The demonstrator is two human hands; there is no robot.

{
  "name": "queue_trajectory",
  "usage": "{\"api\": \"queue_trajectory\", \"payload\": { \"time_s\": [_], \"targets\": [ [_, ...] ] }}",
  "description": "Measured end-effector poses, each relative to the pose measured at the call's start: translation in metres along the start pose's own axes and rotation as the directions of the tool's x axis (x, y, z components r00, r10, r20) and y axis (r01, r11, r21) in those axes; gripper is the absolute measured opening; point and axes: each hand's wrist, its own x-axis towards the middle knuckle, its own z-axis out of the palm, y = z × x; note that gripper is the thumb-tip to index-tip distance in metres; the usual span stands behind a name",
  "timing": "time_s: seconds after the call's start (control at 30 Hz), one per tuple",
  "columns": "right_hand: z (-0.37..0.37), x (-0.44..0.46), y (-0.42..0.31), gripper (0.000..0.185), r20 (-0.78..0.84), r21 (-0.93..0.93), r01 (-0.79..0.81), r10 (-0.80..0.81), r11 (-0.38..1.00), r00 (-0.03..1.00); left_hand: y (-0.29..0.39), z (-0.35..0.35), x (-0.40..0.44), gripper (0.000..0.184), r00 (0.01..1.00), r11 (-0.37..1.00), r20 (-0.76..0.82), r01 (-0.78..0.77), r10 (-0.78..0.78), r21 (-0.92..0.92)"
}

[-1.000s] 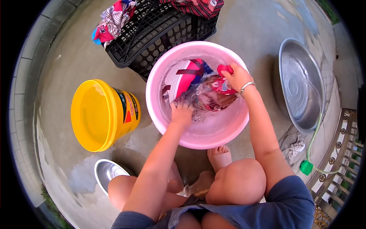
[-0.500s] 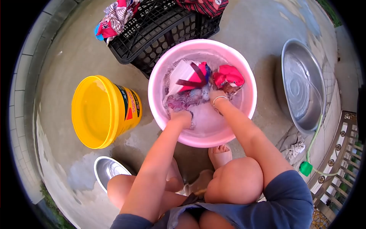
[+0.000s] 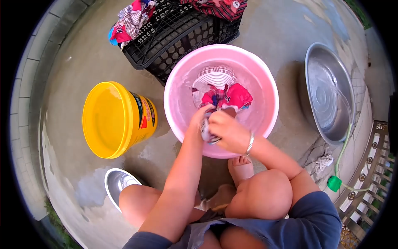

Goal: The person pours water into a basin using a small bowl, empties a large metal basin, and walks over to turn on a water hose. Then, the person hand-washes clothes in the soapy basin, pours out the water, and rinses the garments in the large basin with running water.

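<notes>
A pink basin (image 3: 174, 124) holds water and wet garments. Striped cloth (image 3: 215, 79) and a bright pink-red piece (image 3: 238, 96) lie in the water towards its middle. Over the near part of the basin both hands are close together on one bunched wet garment (image 3: 207, 128). My left hand (image 3: 200, 118) is wrapped round its left side. My right hand (image 3: 228, 132), with a bracelet at the wrist, grips it from the right, fingers curled. The bunch joins or touches the cloth beyond it; which one cannot be made out.
A black crate (image 3: 178, 41) with clothes over its rim stands beyond the basin. To the left are a yellow bucket (image 3: 128, 120) and a small metal bowl (image 3: 118, 184). A large metal basin (image 3: 327, 95) with a hose (image 3: 342, 151) is at the right.
Both hands were apart in the basin, low in the water half a second ago. They have come together near its front edge, round a bunched garment, and the cloths have shifted towards the middle.
</notes>
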Motion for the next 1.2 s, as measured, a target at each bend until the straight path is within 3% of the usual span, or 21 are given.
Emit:
{"api": "queue_trajectory", "payload": {
  "time_s": [0.07, 0.1, 0.13, 0.2, 0.27, 0.3, 0.33, 0.4, 0.43, 0.53, 0.67, 0.73, 0.8, 0.87, 0.93, 0.97, 1.0, 1.07, 1.1, 1.13, 1.2],
  "targets": [
    [-0.015, -0.002, 0.016, 0.026, -0.142, -0.119, -0.047, 0.030, 0.992, 0.989, -0.014, -0.002, 0.007, 0.022, 0.980, 0.915, 0.025, -0.175, 0.197, -0.363],
    [-0.022, -0.003, 0.031, 0.028, -0.152, 0.012, -0.302, 0.300, 0.953, 0.942, -0.014, 0.003, -0.001, 0.022, 0.974, 0.855, 0.116, -0.110, 0.194, -0.507],
    [-0.024, -0.006, 0.047, 0.034, -0.293, 0.026, -0.408, 0.397, 0.913, 0.870, -0.016, 0.002, 0.004, 0.023, 0.944, 0.873, 0.249, -0.074, 0.217, -0.481],
    [-0.021, -0.013, 0.082, 0.040, -0.424, 0.068, -0.497, 0.476, 0.865, 0.770, -0.010, 0.040, -0.015, 0.022, 0.932, 0.851, 0.154, -0.220, 0.327, -0.478],
    [-0.003, -0.021, 0.109, 0.059, -0.475, 0.443, -0.433, 0.615, 0.785, 0.629, 0.000, 0.062, -0.039, 0.021, 0.927, 0.896, 0.166, -0.262, 0.338, -0.359],
    [-0.005, -0.029, 0.110, 0.066, -0.194, 0.624, -0.497, 0.736, 0.603, 0.648, 0.003, 0.066, -0.044, 0.021, 0.922, 0.924, 0.175, -0.301, 0.346, -0.236],
    [-0.006, -0.033, 0.106, 0.066, -0.190, 0.626, -0.502, 0.740, 0.597, 0.645, 0.002, 0.065, -0.041, 0.021, 0.925, 0.925, 0.172, -0.296, 0.340, -0.237],
    [-0.007, -0.040, 0.103, 0.062, 0.193, 0.906, -0.406, 0.738, 0.118, 0.646, 0.004, 0.055, -0.028, 0.021, 0.980, 0.984, 0.190, -0.030, 0.064, -0.175],
    [-0.004, -0.045, 0.109, 0.052, 0.069, 0.908, -0.319, 0.655, 0.270, 0.752, -0.004, 0.036, -0.007, 0.023, 0.873, 0.967, 0.486, 0.099, 0.028, -0.233],
    [-0.016, -0.046, 0.096, 0.040, 0.052, 0.843, -0.400, 0.686, 0.360, 0.726, -0.019, 0.023, 0.013, 0.027, 0.923, 0.943, 0.385, 0.113, 0.018, -0.314],
    [-0.005, -0.034, 0.077, 0.032, -0.168, 0.911, -0.224, 0.806, 0.347, 0.567, -0.015, 0.006, 0.001, 0.035, 0.908, 0.905, 0.356, -0.053, 0.220, -0.422],
    [-0.008, -0.029, 0.066, 0.032, -0.186, 0.907, -0.208, 0.790, 0.367, 0.584, -0.022, -0.003, -0.001, 0.040, 0.899, 0.921, 0.360, -0.105, 0.249, -0.376],
    [-0.016, -0.022, 0.045, 0.030, -0.355, 0.690, -0.256, 0.624, 0.677, 0.696, -0.031, -0.013, -0.002, 0.044, 0.909, 0.928, 0.385, -0.007, 0.161, -0.372],
    [-0.020, -0.014, 0.030, 0.030, -0.372, 0.633, -0.257, 0.578, 0.730, 0.726, -0.032, 0.002, -0.026, 0.053, 0.935, 0.948, 0.324, -0.035, 0.142, -0.316],
    [-0.017, -0.009, 0.020, 0.031, -0.336, 0.687, -0.198, 0.548, 0.699, 0.766, -0.036, 0.020, -0.044, 0.045, 0.985, 0.910, 0.119, -0.068, 0.127, -0.409],
    [-0.010, -0.009, 0.019, 0.033, -0.370, 0.689, -0.139, 0.510, 0.711, 0.776, -0.041, 0.017, -0.021, 0.043, 0.896, 0.846, 0.321, -0.102, 0.307, -0.524],
    [-0.001, -0.010, 0.016, 0.035, -0.295, 0.786, -0.168, 0.599, 0.595, 0.744, -0.048, 0.018, 0.001, 0.040, 0.805, 0.711, 0.242, -0.285, 0.541, -0.643],
    [0.006, -0.011, 0.011, 0.036, -0.147, 0.942, -0.134, 0.740, 0.307, 0.657, -0.038, 0.016, -0.008, 0.038, 0.590, 0.775, 0.553, -0.214, 0.588, -0.595],
    [0.003, -0.011, 0.013, 0.035, -0.063, 0.968, -0.152, 0.779, 0.200, 0.624, -0.041, 0.018, -0.015, 0.035, 0.773, 0.723, 0.307, -0.267, 0.556, -0.637],
    [-0.002, -0.011, 0.018, 0.034, 0.026, 0.983, -0.164, 0.809, 0.088, 0.587, -0.036, 0.015, -0.015, 0.034, 0.766, 0.749, 0.331, -0.279, 0.551, -0.601],
    [0.002, -0.017, 0.034, 0.040, -0.018, 0.979, -0.136, 0.730, 0.152, 0.684, -0.034, 0.017, -0.017, 0.033, 0.813, 0.693, 0.200, -0.305, 0.546, -0.653]
  ]
}}
